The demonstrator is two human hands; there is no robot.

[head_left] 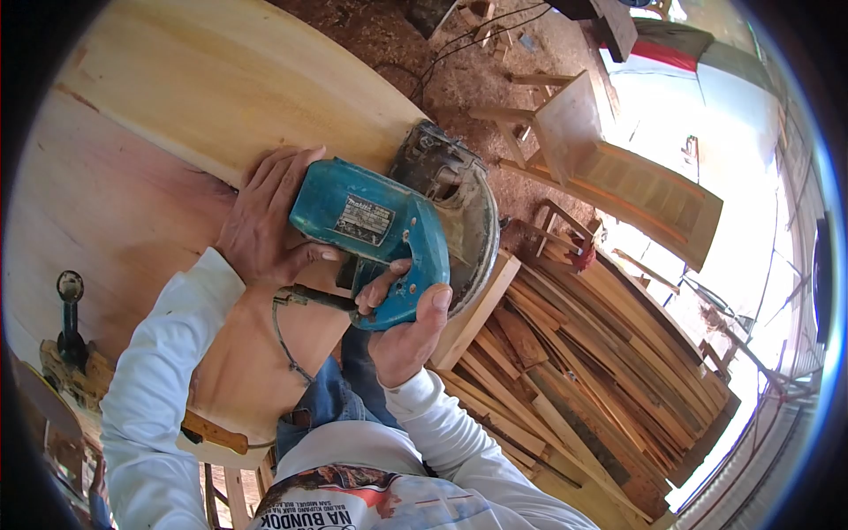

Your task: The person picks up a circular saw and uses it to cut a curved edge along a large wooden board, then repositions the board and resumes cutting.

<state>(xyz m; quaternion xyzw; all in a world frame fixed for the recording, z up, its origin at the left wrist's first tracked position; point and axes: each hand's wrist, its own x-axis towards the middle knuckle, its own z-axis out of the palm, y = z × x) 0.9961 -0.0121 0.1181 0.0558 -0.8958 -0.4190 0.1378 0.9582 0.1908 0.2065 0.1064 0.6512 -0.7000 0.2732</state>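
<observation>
Circular saw (371,225) at board (177,115) edge (right hand (411,336) gripping), left hand (265,216) beside.

The one camera, worn on the head, looks steeply down past the person's chest through a fisheye lens with dark rounded edges. It is close above the left hand (265,216), right hand (408,334) and circular saw (371,221). The wooden board (221,79) fills the left side, and the stacked planks (574,371) lie further off on the right.
</observation>
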